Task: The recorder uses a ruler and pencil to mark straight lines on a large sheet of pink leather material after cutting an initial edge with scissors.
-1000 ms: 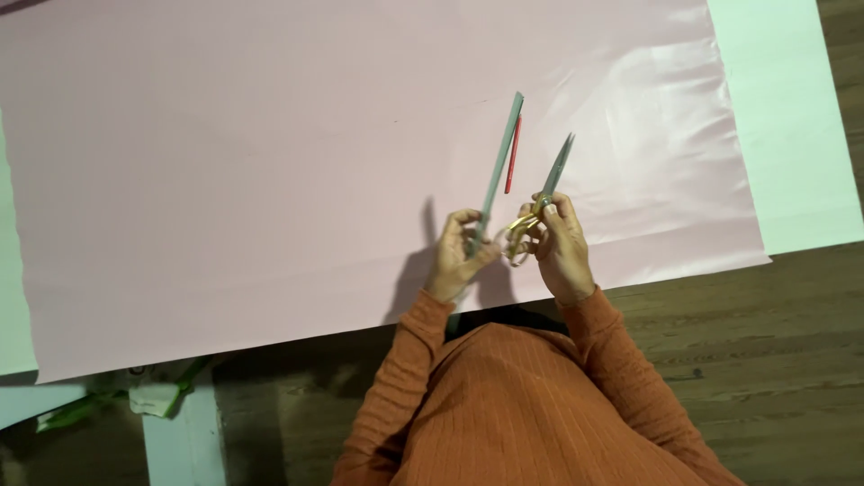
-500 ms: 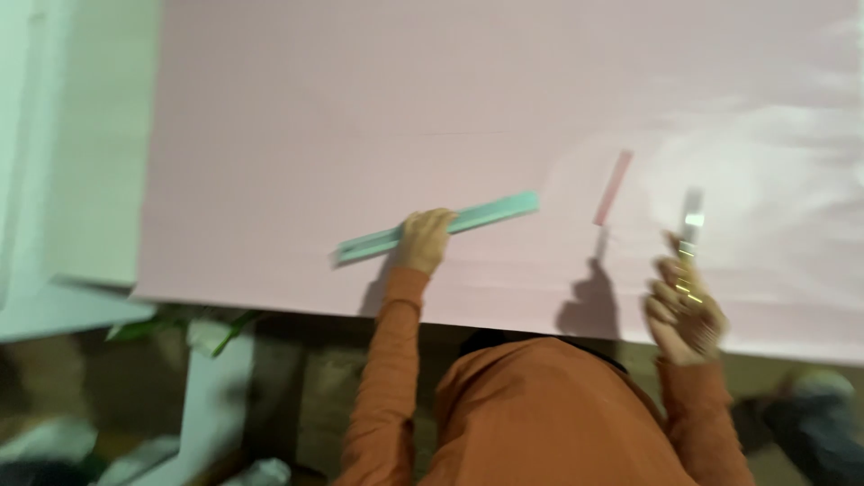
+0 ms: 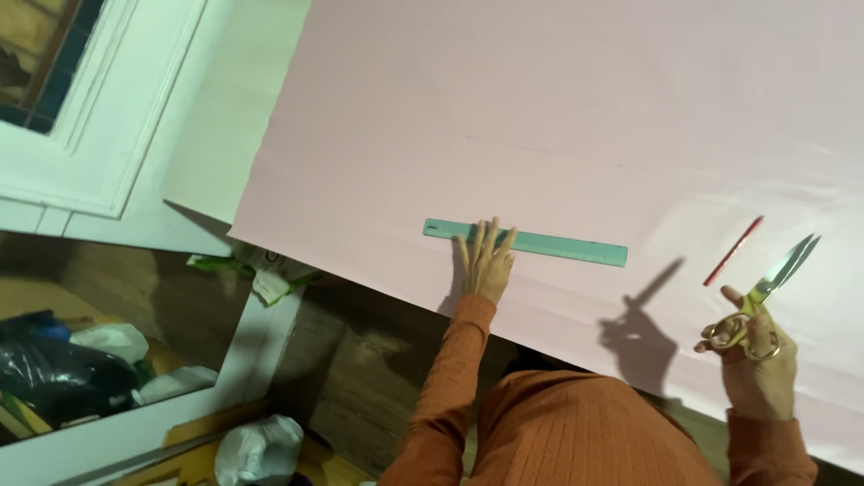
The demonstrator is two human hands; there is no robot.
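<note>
1. The ruler (image 3: 526,242), a long teal strip, lies flat on the pink sheet (image 3: 558,117), running left to right with a slight downward slant.
2. The left hand (image 3: 487,264) presses on the ruler with fingers spread flat and open, near the ruler's left end; it grips nothing.
3. The scissors (image 3: 763,295), with gold handles and pale blades, are held up by the right hand (image 3: 756,364), well to the right of the ruler.
4. The right hand's fingers pass through the 2 handle loops and close on them; the blades stand slightly apart, pointing up and to the right.
5. A red pencil (image 3: 733,251) lies on the sheet just above and left of the scissors, between the right hand and the ruler's right end, touching neither.
6. The shadow of the right hand and scissors falls on the sheet between the 2 hands.
7. Both arms wear orange ribbed sleeves (image 3: 450,378).
8. The sheet's near edge runs just below the left hand.
9. Far to the left of the left hand, a white window frame (image 3: 99,117) shows, with white bags (image 3: 261,448) and a dark bag (image 3: 36,360) below it.
</note>
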